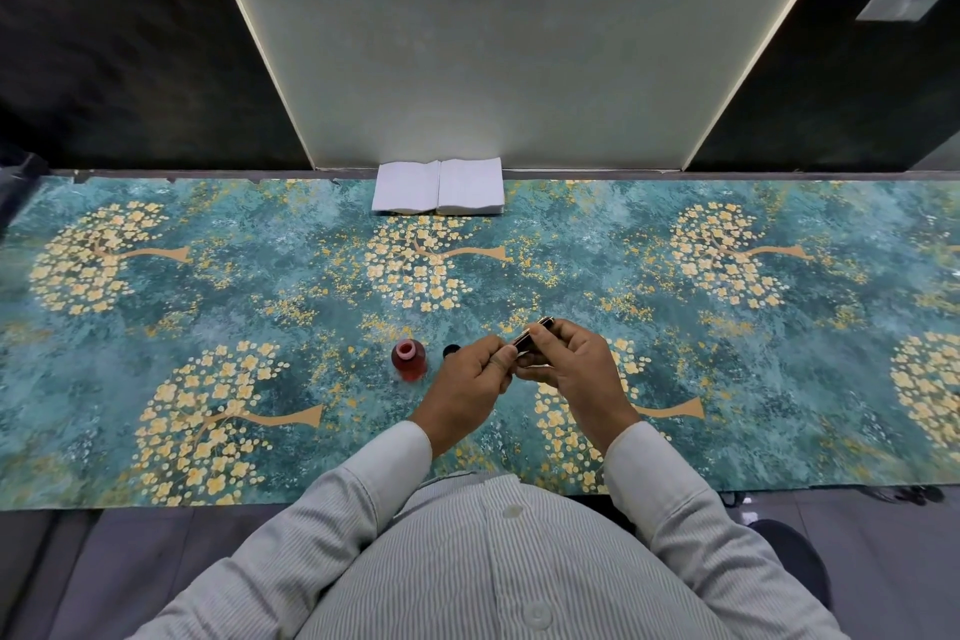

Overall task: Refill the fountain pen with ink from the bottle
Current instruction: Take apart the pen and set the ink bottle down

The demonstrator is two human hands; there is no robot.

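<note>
A dark fountain pen [531, 334] with gold trim is held above the table between both hands. My right hand [571, 369] grips its far end, and my left hand [475, 379] pinches its near end. To the left of my left hand stands a small open bottle of red ink [409, 360]. Its black cap [450, 351] lies just right of it, partly hidden by my left fingers.
The table carries a teal cloth [260, 307] printed with golden trees. An open white notebook [439, 186] lies at the back edge against a pale wall panel. Dark wall panels flank it on both sides.
</note>
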